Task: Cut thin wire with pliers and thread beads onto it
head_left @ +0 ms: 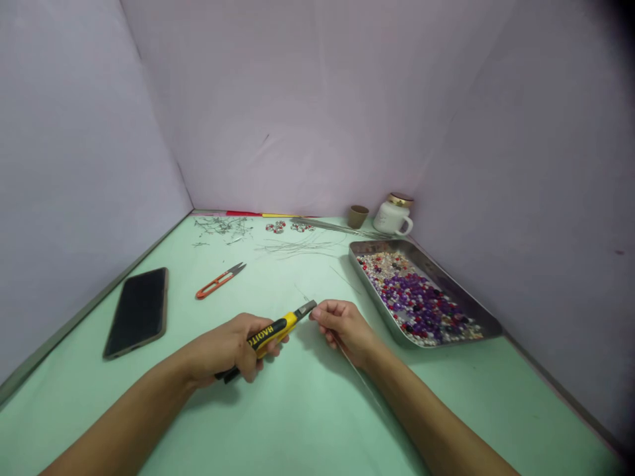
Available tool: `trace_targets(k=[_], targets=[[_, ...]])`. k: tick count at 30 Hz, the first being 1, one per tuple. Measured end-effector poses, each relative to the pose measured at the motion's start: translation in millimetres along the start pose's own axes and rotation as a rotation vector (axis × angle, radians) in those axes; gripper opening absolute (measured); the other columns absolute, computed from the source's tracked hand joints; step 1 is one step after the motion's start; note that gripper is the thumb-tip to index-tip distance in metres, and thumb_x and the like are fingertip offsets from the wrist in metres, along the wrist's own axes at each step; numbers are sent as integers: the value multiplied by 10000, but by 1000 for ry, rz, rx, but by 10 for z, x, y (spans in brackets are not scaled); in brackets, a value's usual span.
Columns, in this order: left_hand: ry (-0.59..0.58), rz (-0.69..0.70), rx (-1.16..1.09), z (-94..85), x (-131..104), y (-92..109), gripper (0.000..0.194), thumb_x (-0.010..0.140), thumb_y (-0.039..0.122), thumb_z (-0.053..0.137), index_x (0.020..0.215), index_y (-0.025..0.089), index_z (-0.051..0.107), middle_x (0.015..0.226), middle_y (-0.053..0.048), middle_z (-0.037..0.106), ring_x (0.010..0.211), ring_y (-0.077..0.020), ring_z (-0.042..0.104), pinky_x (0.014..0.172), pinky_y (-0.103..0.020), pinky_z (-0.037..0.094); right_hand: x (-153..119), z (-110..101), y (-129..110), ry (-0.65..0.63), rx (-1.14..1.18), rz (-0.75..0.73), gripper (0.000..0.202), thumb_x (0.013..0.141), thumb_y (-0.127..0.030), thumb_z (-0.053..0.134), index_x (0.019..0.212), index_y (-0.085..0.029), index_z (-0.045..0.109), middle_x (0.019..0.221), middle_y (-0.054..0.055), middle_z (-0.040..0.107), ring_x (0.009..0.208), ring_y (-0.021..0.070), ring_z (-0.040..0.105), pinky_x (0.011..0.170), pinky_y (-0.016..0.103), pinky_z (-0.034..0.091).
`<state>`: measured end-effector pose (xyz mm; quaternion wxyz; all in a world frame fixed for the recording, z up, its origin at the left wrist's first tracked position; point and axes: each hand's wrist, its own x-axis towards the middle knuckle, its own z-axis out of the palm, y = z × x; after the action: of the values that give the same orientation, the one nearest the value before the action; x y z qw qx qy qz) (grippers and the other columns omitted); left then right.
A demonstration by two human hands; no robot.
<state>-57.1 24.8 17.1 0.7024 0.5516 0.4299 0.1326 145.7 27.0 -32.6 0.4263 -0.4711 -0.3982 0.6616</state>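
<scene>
My left hand (243,347) is wrapped round pliers (270,336) with yellow and black handles. Their metal jaws point up and to the right, close by the fingertips of my right hand (342,327). Between the thumb and fingers of that hand is a thin wire (364,380), which trails down along my right forearm. A short bit of wire sticks out past the plier jaws; whether the jaws are clamped on it is too small to tell. Orange thread snips (218,283) lie beyond my left hand.
A metal tray (374,304) of purple, red and white beads stands on the right. At left lies a phone (139,311). Toward the back are loose wires (292,247), a heap of wire pieces (223,227), beaded pieces (276,227), a brown cup (358,216) and a white lidded mug (391,217).
</scene>
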Motion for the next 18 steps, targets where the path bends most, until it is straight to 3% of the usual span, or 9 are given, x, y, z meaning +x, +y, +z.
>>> trace_targets(k=[2, 4, 6, 9, 13, 18], targets=[[101, -5, -47, -58, 29, -17, 344, 387, -22, 466, 682, 146, 524, 724, 26, 521, 578, -93, 460, 499, -205, 332, -8, 5, -3, 17, -5, 8, 226, 581, -316, 671, 589, -138, 531, 395, -64, 460, 288, 21, 317, 277, 146, 206], [284, 14, -88, -180, 32, -24, 393, 406, 3, 474, 762, 159, 526, 755, 11, 531, 590, -113, 484, 519, -229, 365, -17, 5, -4, 21, 7, 14, 211, 577, -305, 663, 584, -137, 535, 389, -64, 456, 284, 20, 307, 273, 148, 186], [401, 67, -98, -302, 2, -11, 387, 430, 23, 488, 790, 161, 518, 853, -24, 537, 704, -153, 515, 566, -252, 398, -20, 1, -2, 31, 38, 24, 196, 580, -294, 656, 588, -136, 540, 390, -62, 456, 289, 19, 307, 276, 145, 180], [331, 92, -112, -354, -69, 27, 320, 434, 29, 481, 724, 163, 500, 961, -44, 524, 834, -185, 502, 668, -282, 414, -13, -8, 5, 48, 93, 37, 179, 579, -278, 654, 607, -131, 556, 394, -62, 452, 301, 14, 306, 283, 136, 173], [122, 106, -65, -196, -100, 50, 273, 418, 9, 451, 645, 161, 459, 778, 4, 514, 697, -137, 470, 642, -260, 370, -7, -1, 1, 46, 132, 40, 186, 570, -278, 662, 612, -127, 563, 394, -62, 447, 307, 13, 304, 284, 132, 172], [89, 89, -57, -80, -41, 9, 284, 422, -3, 434, 648, 168, 427, 720, 34, 465, 624, -98, 419, 540, -216, 295, -6, 20, 0, 37, 106, 31, 198, 578, -292, 669, 609, -129, 561, 396, -61, 449, 301, 15, 307, 279, 134, 179]])
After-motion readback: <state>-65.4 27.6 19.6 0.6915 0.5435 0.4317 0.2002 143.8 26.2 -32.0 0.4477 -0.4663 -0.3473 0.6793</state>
